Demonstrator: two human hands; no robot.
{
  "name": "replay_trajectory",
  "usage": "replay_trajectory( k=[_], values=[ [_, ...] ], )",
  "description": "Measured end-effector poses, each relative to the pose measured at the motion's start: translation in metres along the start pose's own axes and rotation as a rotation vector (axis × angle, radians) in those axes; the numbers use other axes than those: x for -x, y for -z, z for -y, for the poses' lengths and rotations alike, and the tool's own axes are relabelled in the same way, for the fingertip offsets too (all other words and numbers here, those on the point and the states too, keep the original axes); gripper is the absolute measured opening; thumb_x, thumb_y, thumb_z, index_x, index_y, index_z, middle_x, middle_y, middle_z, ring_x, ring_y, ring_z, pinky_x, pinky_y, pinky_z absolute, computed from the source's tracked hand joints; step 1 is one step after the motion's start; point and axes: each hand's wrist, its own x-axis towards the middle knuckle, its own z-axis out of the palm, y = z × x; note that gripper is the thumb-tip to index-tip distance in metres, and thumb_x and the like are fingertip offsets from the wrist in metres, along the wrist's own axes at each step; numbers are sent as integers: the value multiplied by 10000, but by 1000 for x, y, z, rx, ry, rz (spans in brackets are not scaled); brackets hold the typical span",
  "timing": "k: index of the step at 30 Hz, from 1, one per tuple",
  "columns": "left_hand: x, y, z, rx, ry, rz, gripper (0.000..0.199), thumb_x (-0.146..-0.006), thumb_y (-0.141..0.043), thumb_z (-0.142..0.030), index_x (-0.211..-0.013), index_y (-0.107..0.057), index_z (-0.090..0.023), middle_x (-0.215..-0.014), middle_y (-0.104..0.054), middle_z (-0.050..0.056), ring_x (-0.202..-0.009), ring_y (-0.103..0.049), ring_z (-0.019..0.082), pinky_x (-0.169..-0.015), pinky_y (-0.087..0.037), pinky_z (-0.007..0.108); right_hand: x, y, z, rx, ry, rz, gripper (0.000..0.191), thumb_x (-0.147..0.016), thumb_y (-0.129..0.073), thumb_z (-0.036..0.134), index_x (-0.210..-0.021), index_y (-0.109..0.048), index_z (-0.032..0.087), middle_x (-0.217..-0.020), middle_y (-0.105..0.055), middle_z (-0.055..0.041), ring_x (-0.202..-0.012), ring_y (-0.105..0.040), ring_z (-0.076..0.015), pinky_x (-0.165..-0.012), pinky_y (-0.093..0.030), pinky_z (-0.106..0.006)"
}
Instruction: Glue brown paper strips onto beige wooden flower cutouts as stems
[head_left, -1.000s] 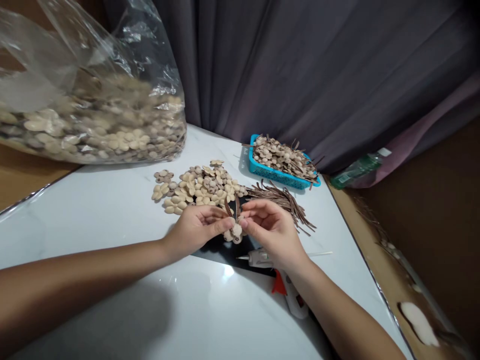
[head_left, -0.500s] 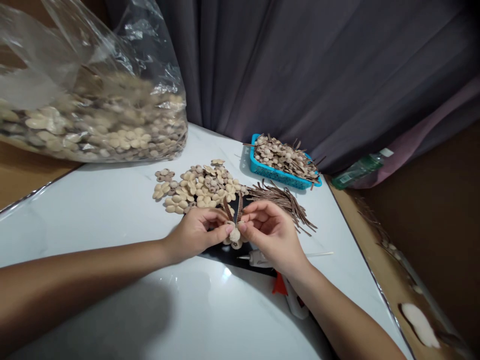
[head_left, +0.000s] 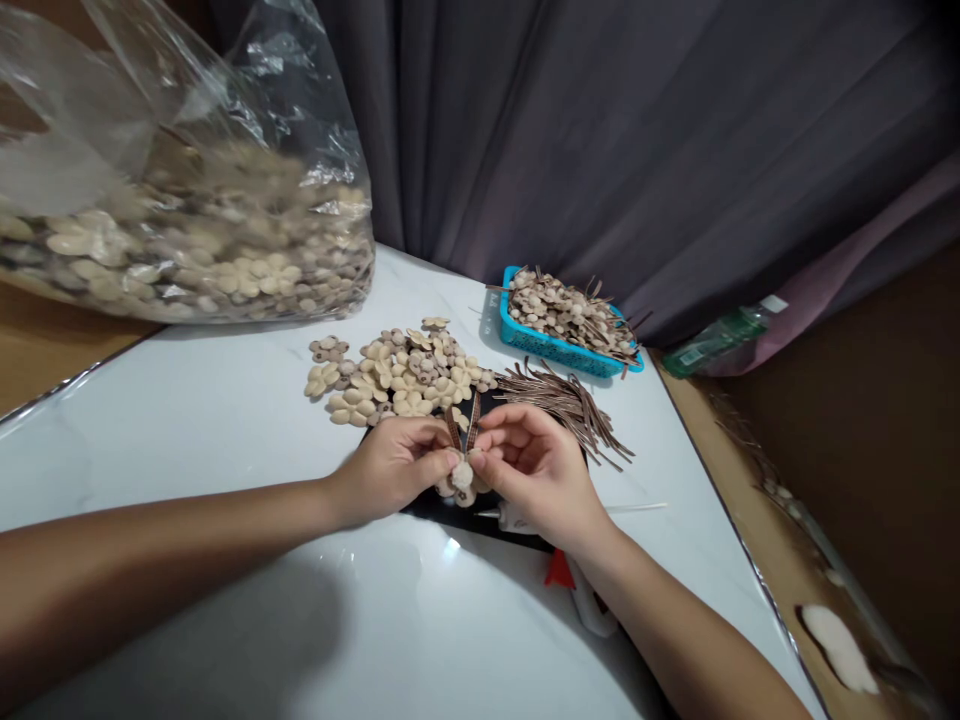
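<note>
Between my two hands is a small fabric flower (head_left: 463,490) with a pale round centre and a looped brown ribbon (head_left: 474,420) standing up from it. My left hand (head_left: 401,468) pinches its left side between thumb and fingers. On the other side my right hand (head_left: 536,470) pinches it the same way. A glue gun (head_left: 516,518) with a red trigger lies under my right hand and wrist, partly hidden, on a black mat (head_left: 442,510). Just beyond my hands is a pile of beige and brown-grey fabric flowers (head_left: 409,375).
Cut brown ribbon strips (head_left: 574,405) lie right of the pile. A blue basket (head_left: 555,352) behind them is heaped with ribboned flowers. At left stands a large clear plastic bag (head_left: 187,240) of flowers. A green bottle (head_left: 716,340) lies beyond the white table's (head_left: 225,620) right edge.
Both hands with the flower have shifted very slightly left and down. My grip on it looks the same, and the things around have stayed put.
</note>
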Motion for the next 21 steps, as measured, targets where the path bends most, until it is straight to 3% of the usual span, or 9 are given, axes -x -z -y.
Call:
replay_trajectory(
  k=[6,13,18,21],
  values=[
    [-2,1,1,-48,12,-47,176,-796,-564,-271,-694,-613,-136,-627,-621,5,-571,-577,119,-536,-470,203,1,4,1,1,-25,41,366,-679,-758,212,-963,-528,203,-749,-599,19,-562,-523,-75,-535,-454,-214],
    [-5,4,-2,-132,11,-128,332,-819,-530,-325,-542,-559,-143,-521,-565,-8,-515,-516,110,-504,-424,203,0,3,-2,20,-55,85,371,-701,-734,210,-993,-505,219,-768,-592,23,-572,-519,-75,-537,-448,-208],
    [-6,4,1,-73,50,-162,303,-831,-537,-348,-626,-630,-145,-536,-587,-10,-527,-540,120,-515,-435,209,-1,4,-3,47,-80,112,399,-713,-719,212,-1019,-464,234,-820,-581,24,-546,-507,-61,-507,-438,-196],
    [-8,4,2,-36,77,-196,336,-826,-560,-371,-580,-606,-147,-542,-586,-7,-541,-548,125,-530,-442,215,0,4,-3,61,-67,113,389,-730,-703,205,-1024,-451,245,-850,-575,26,-533,-497,-51,-500,-436,-193]
  ],
)
